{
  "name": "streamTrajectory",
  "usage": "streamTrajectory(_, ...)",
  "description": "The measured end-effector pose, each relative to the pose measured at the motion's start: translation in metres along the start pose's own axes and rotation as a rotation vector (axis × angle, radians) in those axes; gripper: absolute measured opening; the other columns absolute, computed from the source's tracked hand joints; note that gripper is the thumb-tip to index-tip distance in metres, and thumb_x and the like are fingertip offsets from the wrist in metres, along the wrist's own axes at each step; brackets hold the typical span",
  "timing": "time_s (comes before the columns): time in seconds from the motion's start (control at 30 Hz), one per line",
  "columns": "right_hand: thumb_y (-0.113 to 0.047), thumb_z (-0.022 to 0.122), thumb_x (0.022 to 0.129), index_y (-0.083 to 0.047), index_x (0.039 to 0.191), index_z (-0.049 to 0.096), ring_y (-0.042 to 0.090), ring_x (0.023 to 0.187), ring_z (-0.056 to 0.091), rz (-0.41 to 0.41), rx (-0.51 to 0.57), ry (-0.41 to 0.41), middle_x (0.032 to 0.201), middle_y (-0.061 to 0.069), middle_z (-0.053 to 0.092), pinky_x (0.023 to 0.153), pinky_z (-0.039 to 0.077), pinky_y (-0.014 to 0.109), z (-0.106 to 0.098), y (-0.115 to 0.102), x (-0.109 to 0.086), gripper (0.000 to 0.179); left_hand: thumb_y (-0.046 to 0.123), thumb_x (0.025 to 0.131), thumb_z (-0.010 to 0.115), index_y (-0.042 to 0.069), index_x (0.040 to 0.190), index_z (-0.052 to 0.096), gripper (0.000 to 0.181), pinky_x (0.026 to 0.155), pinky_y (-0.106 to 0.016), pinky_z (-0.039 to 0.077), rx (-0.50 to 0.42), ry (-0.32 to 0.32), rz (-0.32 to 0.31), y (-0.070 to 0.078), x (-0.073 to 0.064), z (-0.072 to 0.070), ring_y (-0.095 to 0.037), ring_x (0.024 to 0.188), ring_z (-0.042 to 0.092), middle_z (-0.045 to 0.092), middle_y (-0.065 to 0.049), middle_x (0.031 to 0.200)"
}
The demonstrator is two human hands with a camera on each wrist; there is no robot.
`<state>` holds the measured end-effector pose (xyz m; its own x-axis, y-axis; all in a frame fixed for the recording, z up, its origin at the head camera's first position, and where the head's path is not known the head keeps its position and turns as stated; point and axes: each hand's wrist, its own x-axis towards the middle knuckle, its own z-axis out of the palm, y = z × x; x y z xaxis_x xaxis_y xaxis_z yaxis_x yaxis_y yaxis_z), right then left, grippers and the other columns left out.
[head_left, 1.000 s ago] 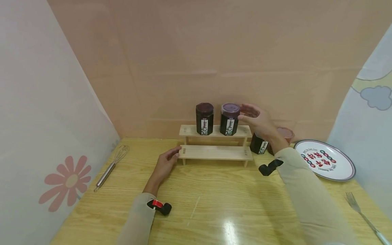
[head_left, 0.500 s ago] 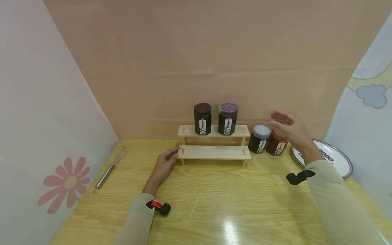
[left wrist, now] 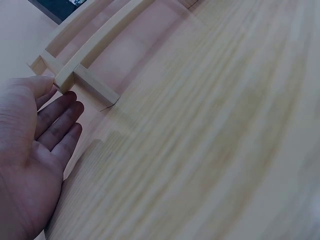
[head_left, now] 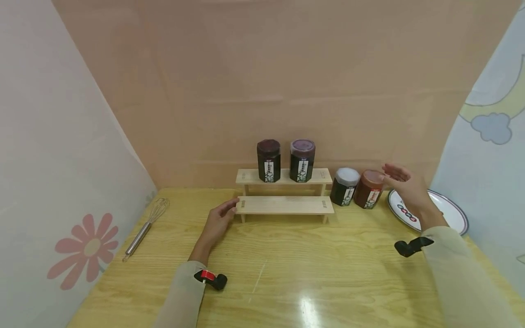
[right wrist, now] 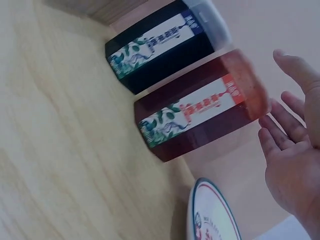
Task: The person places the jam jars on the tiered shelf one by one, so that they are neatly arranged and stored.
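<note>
A two-step wooden display rack (head_left: 285,205) stands near the back wall. At its left end, the thumb and fingers of my left hand (head_left: 217,223) hold the end of the lower board; the left wrist view shows the thumb at the board's end (left wrist: 64,80), the other fingers beside it. Two dark jars, one with a maroon lid (head_left: 269,161) and one with a purple lid (head_left: 302,161), stand on the upper step. My right hand (head_left: 410,189), fingers loosely spread, is beside the lid of a reddish-brown jar (right wrist: 200,107). A dark jar with a whitish lid (head_left: 345,187) stands left of it.
A white oval plate (head_left: 457,214) with red print lies right of the jars, partly behind the right hand. A metal whisk (head_left: 145,230) lies at the left of the wooden table (head_left: 287,273). Papered walls close off the back and both sides.
My right hand has left the purple-lidded jar on the upper step and moved right, then down beside the reddish-brown jar's lid. The left hand stays at the rack's end.
</note>
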<state>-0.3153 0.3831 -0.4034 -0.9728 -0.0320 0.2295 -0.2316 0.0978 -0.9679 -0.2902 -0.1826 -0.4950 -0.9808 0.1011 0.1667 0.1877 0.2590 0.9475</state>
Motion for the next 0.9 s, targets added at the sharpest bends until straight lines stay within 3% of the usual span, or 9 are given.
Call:
streamTrajectory(0.17, -0.019, 0.067, 0.102, -0.005, 0.163, 0.028, -0.007, 0.124, 0.048, 0.048, -0.164, -0.004, 0.152, -0.005, 0.049, 0.09, 0.041, 0.002, 0.002, 0.011, -0.003, 0.074, 0.025, 0.107, 0.059, 0.017, 0.143, 0.063, 0.037, 0.119, -0.044, 0.041, -0.002, 0.001, -0.006, 0.0, -0.001, 0.0, -0.024, 0.146, 0.049, 0.059, -0.003, 0.151)
streamTrajectory(0.23, -0.022, 0.068, 0.101, -0.006, 0.164, 0.026, -0.011, 0.12, 0.047, 0.06, -0.235, -0.004, 0.15, -0.007, 0.05, 0.089, 0.04, 0.002, 0.005, 0.014, -0.002, 0.077, 0.024, 0.106, 0.06, 0.017, 0.142, 0.064, 0.036, 0.114, -0.036, 0.045, -0.008, 0.006, -0.007, -0.001, 0.0, 0.001, -0.023, 0.143, 0.052, 0.06, -0.003, 0.151)
streamTrajectory(0.4, -0.022, 0.071, 0.1, -0.009, 0.165, 0.023, -0.013, 0.114, 0.048, 0.078, -0.274, 0.021, 0.132, -0.023, 0.05, 0.087, 0.042, 0.003, 0.012, 0.024, 0.0, 0.082, 0.022, 0.106, 0.06, 0.017, 0.141, 0.064, 0.036, 0.098, -0.014, 0.046, -0.024, 0.004, -0.006, -0.004, 0.002, 0.001, -0.023, 0.139, 0.054, 0.06, -0.005, 0.15)
streamTrajectory(0.47, -0.025, 0.072, 0.099, -0.012, 0.165, 0.024, -0.012, 0.117, 0.047, 0.085, -0.284, 0.04, 0.136, -0.018, 0.051, 0.088, 0.042, 0.003, 0.016, 0.027, 0.001, 0.083, 0.022, 0.106, 0.06, 0.016, 0.142, 0.064, 0.036, 0.096, -0.01, 0.044, -0.028, 0.006, -0.004, -0.005, 0.002, 0.001, -0.024, 0.14, 0.053, 0.06, -0.006, 0.15)
streamTrajectory(0.57, -0.025, 0.072, 0.099, -0.011, 0.165, 0.025, -0.004, 0.125, 0.047, 0.1, -0.271, 0.071, 0.148, 0.002, 0.048, 0.089, 0.043, 0.002, 0.023, 0.027, 0.001, 0.082, 0.019, 0.107, 0.058, 0.012, 0.143, 0.062, 0.037, 0.095, -0.008, 0.044, -0.031, 0.008, -0.016, 0.0, 0.001, 0.0, -0.025, 0.142, 0.051, 0.058, -0.009, 0.152)
streamTrajectory(0.63, -0.025, 0.072, 0.099, -0.01, 0.164, 0.026, -0.002, 0.127, 0.046, 0.098, -0.272, 0.086, 0.153, 0.008, 0.044, 0.09, 0.043, 0.002, 0.026, 0.027, 0.0, 0.081, 0.018, 0.107, 0.058, 0.011, 0.144, 0.062, 0.038, 0.095, -0.009, 0.043, -0.036, 0.01, -0.017, 0.0, 0.001, 0.0, -0.025, 0.143, 0.051, 0.058, -0.009, 0.152)
streamTrajectory(0.7, -0.021, 0.073, 0.098, -0.008, 0.163, 0.028, -0.002, 0.125, 0.048, 0.101, -0.218, 0.102, 0.148, 0.005, 0.049, 0.089, 0.044, 0.002, 0.028, 0.026, -0.001, 0.081, 0.019, 0.107, 0.058, 0.012, 0.143, 0.062, 0.037, 0.097, -0.009, 0.043, -0.029, 0.011, -0.018, 0.0, 0.001, 0.0, -0.024, 0.143, 0.05, 0.058, -0.008, 0.152)
streamTrajectory(0.83, -0.015, 0.077, 0.094, -0.005, 0.161, 0.033, -0.008, 0.114, 0.051, 0.094, -0.135, 0.136, 0.131, -0.016, 0.056, 0.086, 0.046, 0.002, 0.028, 0.026, -0.004, 0.081, 0.024, 0.106, 0.061, 0.017, 0.141, 0.065, 0.036, 0.1, -0.012, 0.044, -0.018, 0.012, 0.005, -0.005, 0.002, 0.0, -0.022, 0.142, 0.053, 0.061, -0.005, 0.149)
streamTrajectory(0.9, -0.015, 0.078, 0.093, -0.005, 0.161, 0.034, -0.009, 0.111, 0.051, 0.098, -0.135, 0.147, 0.13, -0.016, 0.057, 0.085, 0.047, 0.002, 0.029, 0.023, -0.006, 0.081, 0.025, 0.106, 0.061, 0.018, 0.141, 0.065, 0.036, 0.101, -0.014, 0.045, -0.009, 0.009, 0.007, -0.004, 0.001, 0.0, -0.023, 0.141, 0.053, 0.062, -0.004, 0.149)
